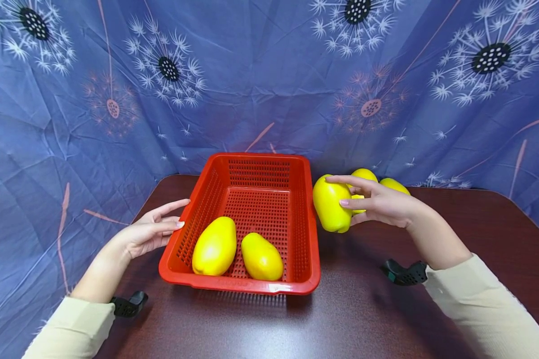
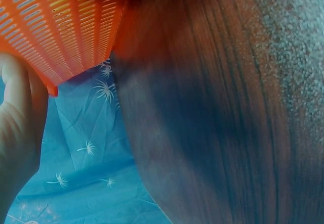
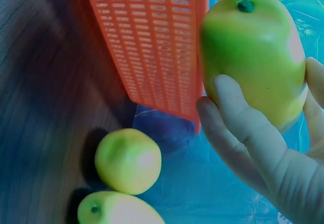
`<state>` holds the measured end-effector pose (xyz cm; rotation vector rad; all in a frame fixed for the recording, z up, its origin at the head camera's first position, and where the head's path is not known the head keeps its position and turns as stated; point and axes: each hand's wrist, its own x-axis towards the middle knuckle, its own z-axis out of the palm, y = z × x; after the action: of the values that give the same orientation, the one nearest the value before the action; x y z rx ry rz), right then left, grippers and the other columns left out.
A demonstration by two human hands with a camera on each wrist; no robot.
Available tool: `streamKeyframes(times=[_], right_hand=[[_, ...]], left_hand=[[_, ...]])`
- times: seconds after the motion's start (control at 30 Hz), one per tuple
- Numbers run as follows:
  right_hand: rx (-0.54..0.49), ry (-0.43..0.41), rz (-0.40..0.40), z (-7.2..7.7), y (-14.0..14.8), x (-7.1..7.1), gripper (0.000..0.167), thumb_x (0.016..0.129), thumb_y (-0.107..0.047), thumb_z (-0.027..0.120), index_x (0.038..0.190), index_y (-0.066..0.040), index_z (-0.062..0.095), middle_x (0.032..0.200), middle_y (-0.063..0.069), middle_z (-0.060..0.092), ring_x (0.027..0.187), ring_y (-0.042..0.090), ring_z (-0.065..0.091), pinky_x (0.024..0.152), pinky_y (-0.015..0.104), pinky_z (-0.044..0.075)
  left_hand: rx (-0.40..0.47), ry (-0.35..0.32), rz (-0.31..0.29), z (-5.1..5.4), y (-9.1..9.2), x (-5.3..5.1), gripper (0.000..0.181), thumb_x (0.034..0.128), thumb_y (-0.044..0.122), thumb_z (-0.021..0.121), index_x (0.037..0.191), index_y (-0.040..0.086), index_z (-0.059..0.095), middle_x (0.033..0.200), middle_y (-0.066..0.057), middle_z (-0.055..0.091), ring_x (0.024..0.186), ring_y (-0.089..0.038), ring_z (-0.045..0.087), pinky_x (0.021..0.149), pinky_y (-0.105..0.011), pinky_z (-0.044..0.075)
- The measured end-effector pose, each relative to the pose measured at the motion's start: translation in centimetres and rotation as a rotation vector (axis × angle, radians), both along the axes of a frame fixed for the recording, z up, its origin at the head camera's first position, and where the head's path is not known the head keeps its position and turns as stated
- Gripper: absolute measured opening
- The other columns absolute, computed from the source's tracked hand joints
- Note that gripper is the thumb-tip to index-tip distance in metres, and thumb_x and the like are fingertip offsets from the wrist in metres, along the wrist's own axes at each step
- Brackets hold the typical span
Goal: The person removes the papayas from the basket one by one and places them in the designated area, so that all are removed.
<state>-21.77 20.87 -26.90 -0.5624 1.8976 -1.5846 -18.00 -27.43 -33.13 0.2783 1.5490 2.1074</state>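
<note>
A red perforated basket (image 1: 313,249) stands on the table with two yellow mango-like fruits, one (image 1: 214,247) larger at the left and one (image 1: 262,257) beside it, both near its front. My left hand (image 1: 150,232) touches the basket's left rim with its fingertips, the fingers loosely extended; the left wrist view shows the hand (image 2: 20,118) at the basket wall (image 2: 76,37). Just right of the basket, my right hand (image 1: 377,202) grips a yellow fruit (image 1: 332,204) between thumb and fingers. In the right wrist view that fruit (image 3: 253,57) is held beside the basket's side (image 3: 152,47).
Behind my right hand, more yellow fruits (image 1: 395,186) lie near the table's back edge; the right wrist view shows two of them (image 3: 128,161). A blue curtain (image 1: 260,75) with dandelion prints hangs behind the dark brown table (image 1: 233,324). Each wrist wears a black device (image 1: 404,272).
</note>
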Motion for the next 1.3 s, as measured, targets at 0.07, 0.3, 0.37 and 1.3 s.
streamKeyframes(times=[0.07,0.3,0.37,1.3], right_hand=[[0.008,0.000,-0.007,-0.2,0.4,0.1,0.054,0.095,-0.007,0.051,0.144,-0.024,0.033,0.133,0.022,0.025,0.110,0.032,0.050,0.085,0.052,0.048],[0.019,-0.008,-0.009,-0.9,1.7,0.4,0.055,0.096,-0.008,0.049,0.145,-0.026,0.032,0.131,0.024,0.023,0.107,0.031,0.052,0.085,0.049,0.049],[0.012,-0.015,-0.001,-1.1,1.9,0.5,0.054,0.096,-0.008,0.049,0.144,-0.027,0.033,0.131,0.025,0.023,0.107,0.030,0.053,0.085,0.049,0.049],[0.016,-0.116,0.020,-6.6,3.4,1.3,0.054,0.096,-0.008,0.049,0.146,-0.017,0.031,0.136,0.024,0.024,0.107,0.028,0.051,0.084,0.051,0.049]], left_hand=[[0.001,0.001,-0.001,0.0,0.0,0.0,0.049,0.0927,-0.005,0.049,0.135,0.018,0.042,0.114,-0.010,0.062,0.100,-0.023,0.063,0.084,-0.037,0.051],[0.013,0.008,-0.013,0.0,0.0,0.0,0.047,0.0928,-0.005,0.048,0.133,0.019,0.046,0.113,-0.011,0.063,0.099,-0.024,0.063,0.084,-0.037,0.051],[0.017,0.011,-0.017,-0.1,-0.1,0.0,0.047,0.0929,-0.006,0.048,0.133,0.019,0.046,0.114,-0.011,0.063,0.100,-0.024,0.063,0.084,-0.037,0.051],[0.035,0.016,-0.028,-0.2,-0.1,0.0,0.048,0.0930,-0.007,0.046,0.133,0.020,0.046,0.114,-0.012,0.063,0.100,-0.024,0.063,0.084,-0.037,0.051]])
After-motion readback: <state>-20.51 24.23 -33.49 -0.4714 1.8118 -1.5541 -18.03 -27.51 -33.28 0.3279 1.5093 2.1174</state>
